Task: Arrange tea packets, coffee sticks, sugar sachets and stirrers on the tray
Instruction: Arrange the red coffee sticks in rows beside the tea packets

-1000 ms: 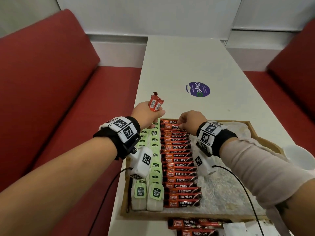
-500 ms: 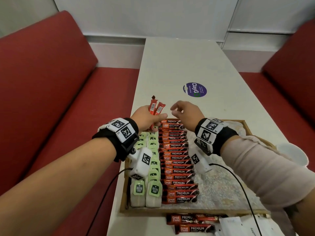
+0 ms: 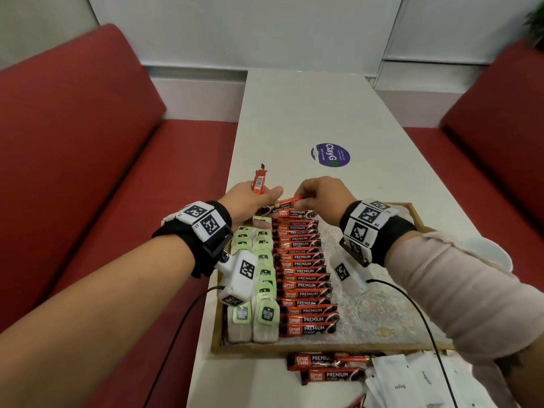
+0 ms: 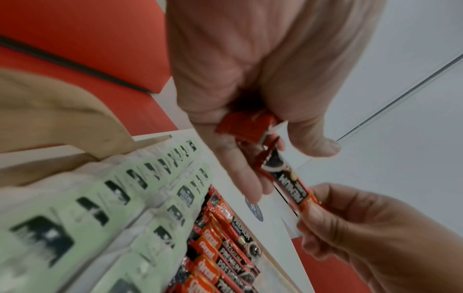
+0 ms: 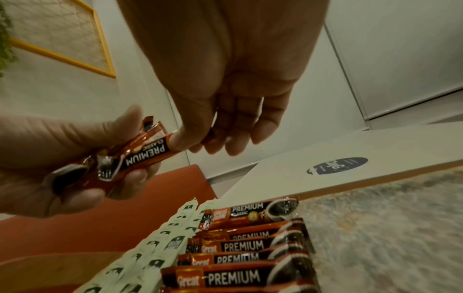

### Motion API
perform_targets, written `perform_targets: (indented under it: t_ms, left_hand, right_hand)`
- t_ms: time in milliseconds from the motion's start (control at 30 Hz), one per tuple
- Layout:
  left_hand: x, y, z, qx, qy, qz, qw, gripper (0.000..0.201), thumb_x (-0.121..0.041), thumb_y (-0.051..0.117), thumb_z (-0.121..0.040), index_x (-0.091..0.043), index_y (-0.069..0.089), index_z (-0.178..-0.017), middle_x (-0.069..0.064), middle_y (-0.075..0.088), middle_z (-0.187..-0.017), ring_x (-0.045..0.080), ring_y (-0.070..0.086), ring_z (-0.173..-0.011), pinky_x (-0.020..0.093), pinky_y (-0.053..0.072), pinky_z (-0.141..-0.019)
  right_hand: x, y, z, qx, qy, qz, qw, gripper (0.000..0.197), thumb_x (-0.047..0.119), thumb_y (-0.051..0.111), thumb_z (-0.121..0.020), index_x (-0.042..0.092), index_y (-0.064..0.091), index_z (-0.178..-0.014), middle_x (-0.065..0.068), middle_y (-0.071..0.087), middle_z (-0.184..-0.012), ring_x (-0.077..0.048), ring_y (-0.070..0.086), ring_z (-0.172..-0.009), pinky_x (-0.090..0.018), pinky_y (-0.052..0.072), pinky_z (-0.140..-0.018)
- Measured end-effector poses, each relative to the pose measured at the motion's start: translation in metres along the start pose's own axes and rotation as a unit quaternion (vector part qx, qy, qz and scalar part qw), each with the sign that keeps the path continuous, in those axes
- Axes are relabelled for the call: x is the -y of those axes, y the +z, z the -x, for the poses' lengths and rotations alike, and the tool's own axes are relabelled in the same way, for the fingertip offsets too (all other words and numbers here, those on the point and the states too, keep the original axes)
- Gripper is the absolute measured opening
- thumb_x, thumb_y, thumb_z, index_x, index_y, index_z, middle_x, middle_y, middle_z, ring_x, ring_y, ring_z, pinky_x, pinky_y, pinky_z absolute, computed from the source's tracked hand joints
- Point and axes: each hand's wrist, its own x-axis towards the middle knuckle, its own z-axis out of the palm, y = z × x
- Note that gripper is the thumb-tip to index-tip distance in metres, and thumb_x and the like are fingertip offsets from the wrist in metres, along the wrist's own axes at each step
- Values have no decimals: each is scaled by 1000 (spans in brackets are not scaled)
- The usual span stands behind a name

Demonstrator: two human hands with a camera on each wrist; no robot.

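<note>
A wooden tray [image 3: 323, 347] holds two columns of green-tagged tea packets [image 3: 265, 269] and a long column of red coffee sticks [image 3: 303, 270]. Above the tray's far left corner my left hand [image 3: 253, 198] grips an upright coffee stick [image 3: 259, 181], seen bunched in its palm [image 4: 248, 128] in the left wrist view. My right hand [image 3: 321, 191] pinches the end of another coffee stick [image 3: 287, 203] that lies across, its other end at my left fingers [image 4: 250, 178]. In the right wrist view my right thumb [image 5: 185, 136] presses that stick [image 5: 142, 156].
Loose coffee sticks [image 3: 321, 366] and white sugar sachets [image 3: 412, 381] lie on the white table [image 3: 323, 113] in front of the tray. A white cup [image 3: 488, 254] stands at the tray's right. Red benches [image 3: 73, 142] flank the table. A purple sticker [image 3: 330, 154] marks its middle.
My right hand left the column, reached to my left hand and pinched one of the two sticks held there, drawing it sideways. The left hand stayed in place.
</note>
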Motion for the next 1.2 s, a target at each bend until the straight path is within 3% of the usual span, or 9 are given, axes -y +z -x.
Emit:
perform_targets:
  t_ms: [100, 233, 400, 533, 633, 800, 933, 1033, 1200]
  left_hand:
    - [2, -4, 2, -6, 12, -21, 1000, 24, -24, 72, -82, -14, 50, -79, 2, 64, -80, 11, 67, -75, 35, 59, -73]
    - [4, -5, 1, -20, 26, -69, 997, 29, -8, 76, -78, -12, 48, -83, 3, 67, -86, 12, 67, -76, 37, 60, -74]
    - [-1, -1, -3, -49, 43, -133, 989, 29, -11, 75, -79, -14, 46, -79, 6, 69, -92, 18, 66, -82, 38, 59, -73]
    - [-5, 6, -5, -10, 37, -250, 967, 26, -17, 77, -77, -15, 51, -76, 9, 70, -95, 26, 68, -90, 38, 59, -74]
    - [-9, 14, -5, -8, 45, -283, 958, 25, -21, 78, -76, -17, 53, -74, 10, 69, -94, 28, 67, -92, 42, 59, -77]
    - [-17, 24, -7, -42, 95, -243, 964, 31, -15, 77, -75, -19, 47, -72, 12, 64, -87, 29, 68, -85, 45, 59, -74]
    - [-14, 22, -11, -69, 84, -140, 984, 35, -11, 77, -75, -18, 43, -76, 4, 57, -80, 27, 64, -78, 47, 59, -75]
    - [-9, 20, -13, -87, 77, -62, 991, 37, -5, 77, -74, -17, 42, -78, 2, 55, -78, 23, 63, -77, 45, 59, -73]
    - [-5, 14, -14, -99, 72, -46, 991, 38, -9, 79, -74, -17, 42, -79, 3, 61, -84, 22, 69, -84, 38, 60, -68]
  right_hand:
    - [-3, -1, 3, 5, 26, -9, 1000, 10, 21, 70, -84, 14, 69, -90, 5, 62, -78, -12, 57, -74, -27, 47, -76]
    - [-5, -3, 5, 18, 41, -37, 998, 6, 22, 71, -83, 17, 68, -86, 10, 60, -71, -4, 55, -65, -24, 46, -72]
    - [-9, -5, 5, 1, 40, -89, 995, 4, 19, 70, -84, 16, 68, -84, -1, 68, -78, -14, 62, -70, -25, 51, -71]
    - [-11, -3, 3, -33, 40, -142, 989, 11, 16, 69, -85, 20, 64, -76, 3, 64, -70, -10, 58, -61, -20, 45, -60]
    - [-7, -3, -1, -41, 27, -162, 986, 19, 11, 63, -87, 24, 61, -74, 2, 64, -73, -12, 58, -62, -21, 46, -60]
    - [2, 2, -6, -39, 11, -135, 990, 3, 13, 67, -85, 15, 64, -86, 4, 61, -71, -8, 53, -63, -26, 46, -67]
    - [-3, 7, -5, -16, 40, -167, 985, 19, 22, 72, -82, 27, 55, -81, 3, 62, -75, -13, 58, -69, -34, 51, -75]
    - [-5, 12, -1, 25, 49, -153, 987, 22, 16, 72, -81, 27, 54, -80, 0, 66, -77, -16, 63, -74, -37, 52, -80]
    - [-5, 14, -1, 20, 47, -108, 993, 18, 10, 66, -86, 23, 54, -81, -3, 64, -81, -17, 59, -74, -27, 47, -69]
